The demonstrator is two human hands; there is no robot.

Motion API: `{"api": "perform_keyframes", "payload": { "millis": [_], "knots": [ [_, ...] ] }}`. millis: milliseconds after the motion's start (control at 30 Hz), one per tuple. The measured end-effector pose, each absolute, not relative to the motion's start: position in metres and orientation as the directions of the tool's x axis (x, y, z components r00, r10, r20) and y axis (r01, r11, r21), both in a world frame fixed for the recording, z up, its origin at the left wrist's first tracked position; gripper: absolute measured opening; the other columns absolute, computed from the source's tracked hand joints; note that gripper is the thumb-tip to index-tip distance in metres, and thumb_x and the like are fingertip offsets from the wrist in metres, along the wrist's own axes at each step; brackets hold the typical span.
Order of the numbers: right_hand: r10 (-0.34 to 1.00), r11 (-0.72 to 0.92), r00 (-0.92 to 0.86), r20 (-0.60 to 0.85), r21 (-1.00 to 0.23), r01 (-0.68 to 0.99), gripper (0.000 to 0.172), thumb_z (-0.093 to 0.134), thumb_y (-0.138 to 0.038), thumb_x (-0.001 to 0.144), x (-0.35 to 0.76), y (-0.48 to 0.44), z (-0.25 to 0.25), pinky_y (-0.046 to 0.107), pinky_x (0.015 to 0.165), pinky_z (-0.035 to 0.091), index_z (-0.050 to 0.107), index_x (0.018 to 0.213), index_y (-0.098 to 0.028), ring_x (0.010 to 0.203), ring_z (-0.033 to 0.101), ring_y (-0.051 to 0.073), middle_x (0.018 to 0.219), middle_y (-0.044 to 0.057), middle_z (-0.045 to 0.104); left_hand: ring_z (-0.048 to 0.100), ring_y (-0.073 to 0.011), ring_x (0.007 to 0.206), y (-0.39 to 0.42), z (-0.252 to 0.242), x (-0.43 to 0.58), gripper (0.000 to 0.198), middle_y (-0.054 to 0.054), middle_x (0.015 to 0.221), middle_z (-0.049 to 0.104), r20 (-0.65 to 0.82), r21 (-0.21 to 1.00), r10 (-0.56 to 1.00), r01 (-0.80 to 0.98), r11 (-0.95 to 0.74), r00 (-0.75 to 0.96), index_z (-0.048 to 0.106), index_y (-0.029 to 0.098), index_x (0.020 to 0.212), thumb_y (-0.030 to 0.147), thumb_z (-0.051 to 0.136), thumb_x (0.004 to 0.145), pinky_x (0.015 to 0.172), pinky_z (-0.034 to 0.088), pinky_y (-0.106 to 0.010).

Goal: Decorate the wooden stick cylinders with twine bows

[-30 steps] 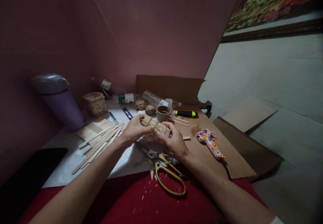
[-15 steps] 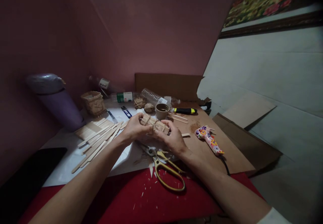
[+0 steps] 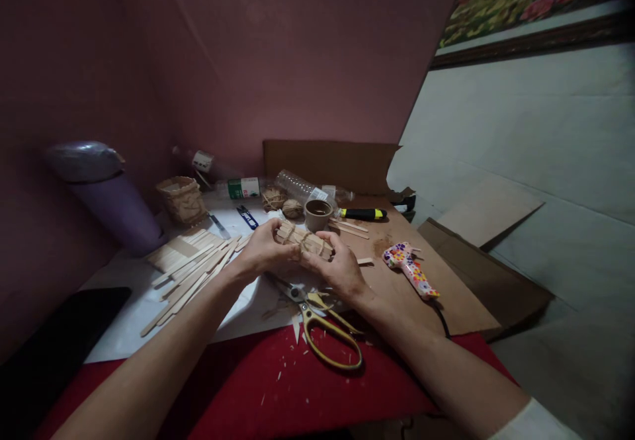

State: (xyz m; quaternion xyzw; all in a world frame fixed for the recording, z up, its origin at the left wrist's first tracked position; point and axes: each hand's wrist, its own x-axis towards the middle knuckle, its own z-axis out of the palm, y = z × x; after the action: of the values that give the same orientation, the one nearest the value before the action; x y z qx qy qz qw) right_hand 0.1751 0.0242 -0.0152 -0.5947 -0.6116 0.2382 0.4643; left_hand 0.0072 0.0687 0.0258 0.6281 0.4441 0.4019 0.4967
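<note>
Between my hands is a small bundle of wooden craft sticks (image 3: 305,238) wrapped with twine, held up above the table. My left hand (image 3: 265,249) grips its left end, and my right hand (image 3: 338,264) closes round the right end. Below the hands lie scissors with yellow handles (image 3: 331,342), spread apart on the paper and red cloth. Just behind the bundle stands a small cup of brown liquid (image 3: 318,216). Loose craft sticks (image 3: 198,278) lie fanned out to the left of my left hand.
A hot glue gun with a flower pattern (image 3: 411,269) lies on cardboard at right. Behind are balls of twine (image 3: 292,209), clear plastic bottles (image 3: 302,187), a yellow-and-black handled tool (image 3: 364,214) and a stick-sided pot (image 3: 181,200). A purple tumbler (image 3: 116,208) stands far left.
The view has shifted very slightly. Both hands keep hold of the stick bundle, which looks almost unmoved.
</note>
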Motion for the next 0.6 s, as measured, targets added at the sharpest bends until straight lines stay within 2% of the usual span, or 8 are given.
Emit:
{"api": "perform_keyframes", "payload": {
  "millis": [400, 600],
  "knots": [
    [0.951, 0.178, 0.133, 0.278, -0.849, 0.498, 0.049, 0.07, -0.047, 0.073, 0.1758, 0.0252, -0.0165, 0.035, 0.077, 0.052, 0.06, 0.113, -0.02, 0.096, 0.064, 0.025, 0.108, 0.009, 0.067, 0.061, -0.0167, 0.07, 0.0696, 0.0226, 0.0063, 0.043, -0.002, 0.077, 0.064, 0.07, 0.985, 0.956, 0.134, -0.112, 0.285, 0.055, 0.014, 0.087, 0.022, 0.076, 0.05, 0.067, 0.048, -0.03],
    [0.956, 0.194, 0.116, 0.271, -0.873, 0.448, 0.05, 0.071, -0.048, 0.073, 0.1784, 0.0301, -0.0223, 0.035, 0.077, 0.052, 0.06, 0.113, -0.02, 0.094, 0.065, 0.024, 0.108, 0.009, 0.068, 0.062, -0.016, 0.069, 0.0717, 0.0241, 0.002, 0.046, -0.002, 0.078, 0.066, 0.031, 0.996, 0.941, 0.067, -0.057, 0.337, 0.058, 0.013, 0.091, 0.019, 0.077, 0.049, 0.067, 0.048, -0.029]
  ]
}}
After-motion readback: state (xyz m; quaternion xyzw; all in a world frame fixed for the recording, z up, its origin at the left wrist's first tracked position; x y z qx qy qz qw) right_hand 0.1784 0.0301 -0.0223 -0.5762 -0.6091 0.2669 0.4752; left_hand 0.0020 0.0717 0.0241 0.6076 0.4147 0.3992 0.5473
